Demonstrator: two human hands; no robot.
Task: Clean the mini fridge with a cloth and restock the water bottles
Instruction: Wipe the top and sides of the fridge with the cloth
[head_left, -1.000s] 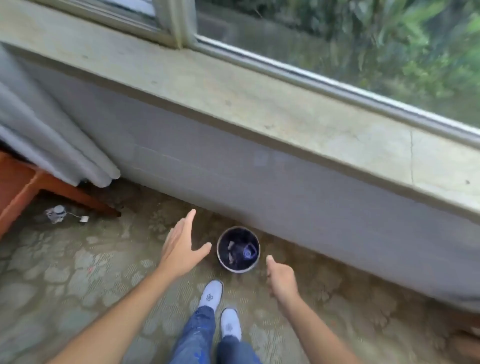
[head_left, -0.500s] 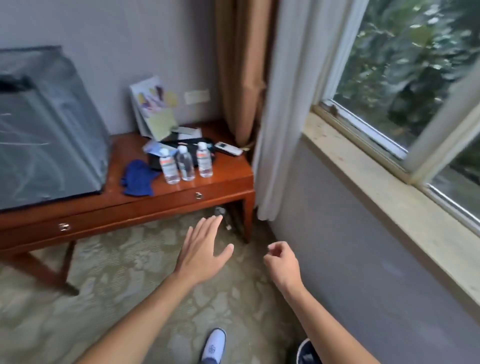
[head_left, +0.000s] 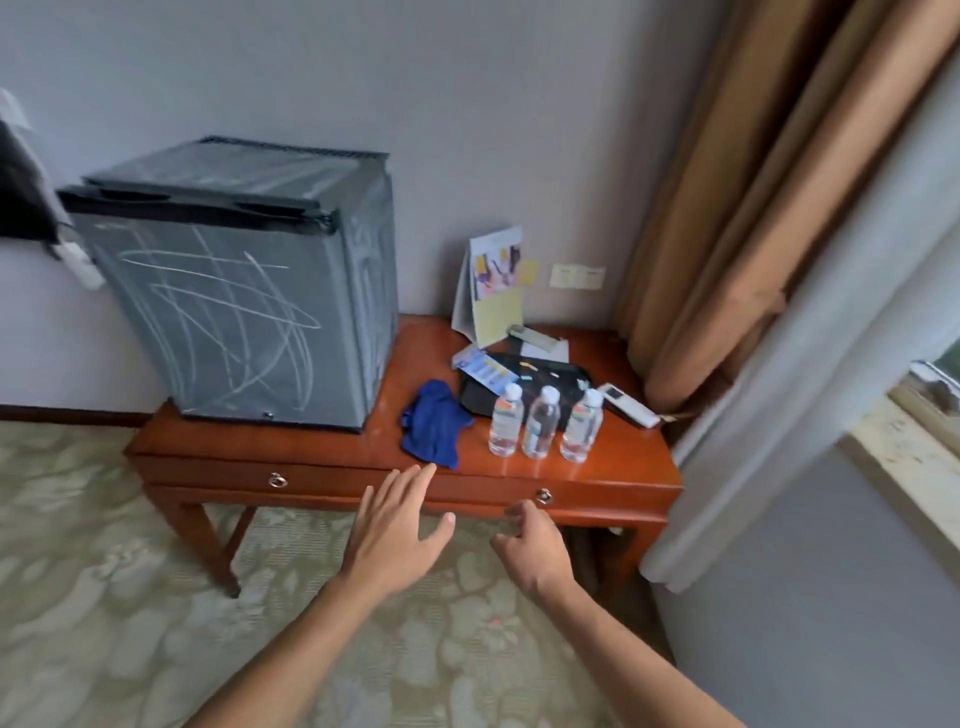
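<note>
Water bottles (head_left: 540, 429) upright, caps up, beside blue cloth (head_left: 432, 423); left hand (head_left: 396, 529) grip released, right hand (head_left: 531, 545) loosely curled, empty.

Left hand (head_left: 396, 530) flat; right hand (head_left: 531, 550) seemingly loosely curled.

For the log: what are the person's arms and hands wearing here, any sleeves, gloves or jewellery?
Nothing visible: the left hand and right hand are bare, with no gloves, rings or watch, and both forearms show no sleeve up to the frame edge.
</note>
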